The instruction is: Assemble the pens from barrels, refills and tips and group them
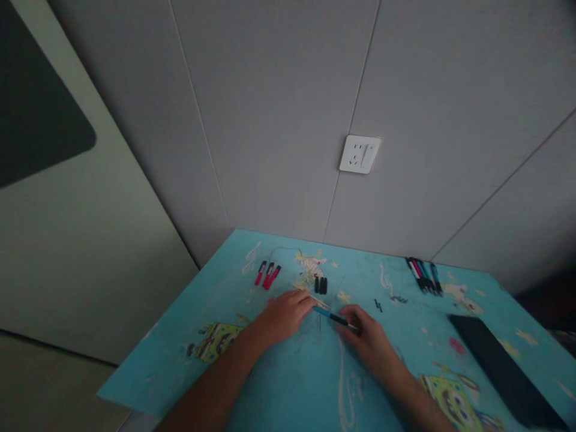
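Observation:
A blue and black pen is held slantwise between my two hands, just above the tabletop. The fingers of my left hand are closed at its blue end. Around its dark end, my right hand is closed with thumb and fingers. Just beyond the pen lie a few short black pieces, side by side. Farther left are several red pieces with black ends. To the right of my right hand rest small thin black bits, too small to name.
Several pens lie in a row at the back right of the blue cartoon-printed table. A long dark flat panel lies on the right. Behind the table stands a grey wall with a white socket; a pale cabinet is at left.

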The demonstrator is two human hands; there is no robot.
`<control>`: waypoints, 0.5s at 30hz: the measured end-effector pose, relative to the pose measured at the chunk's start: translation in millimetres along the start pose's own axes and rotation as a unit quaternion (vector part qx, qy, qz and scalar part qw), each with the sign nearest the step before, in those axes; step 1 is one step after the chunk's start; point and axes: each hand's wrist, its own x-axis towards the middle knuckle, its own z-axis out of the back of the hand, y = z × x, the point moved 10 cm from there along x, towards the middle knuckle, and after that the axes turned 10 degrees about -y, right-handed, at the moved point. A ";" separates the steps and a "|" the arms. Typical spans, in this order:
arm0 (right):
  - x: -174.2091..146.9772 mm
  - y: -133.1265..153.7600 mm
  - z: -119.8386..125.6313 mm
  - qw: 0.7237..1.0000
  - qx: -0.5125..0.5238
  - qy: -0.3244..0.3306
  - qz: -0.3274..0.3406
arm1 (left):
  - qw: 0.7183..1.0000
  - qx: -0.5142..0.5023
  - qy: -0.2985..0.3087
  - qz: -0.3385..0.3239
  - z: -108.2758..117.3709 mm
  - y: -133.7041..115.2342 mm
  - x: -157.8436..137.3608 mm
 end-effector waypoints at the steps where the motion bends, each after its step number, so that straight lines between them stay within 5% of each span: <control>1: 0.4 0.1 2.8 1.000 -0.003 -0.011 0.001 | 1.000 0.003 -0.004 0.005 0.4 1.0 -0.2; 15: -5.5 -2.2 -11.9 0.998 -0.048 0.032 0.003 | 0.999 0.033 0.014 0.003 -1.0 -3.1 -1.7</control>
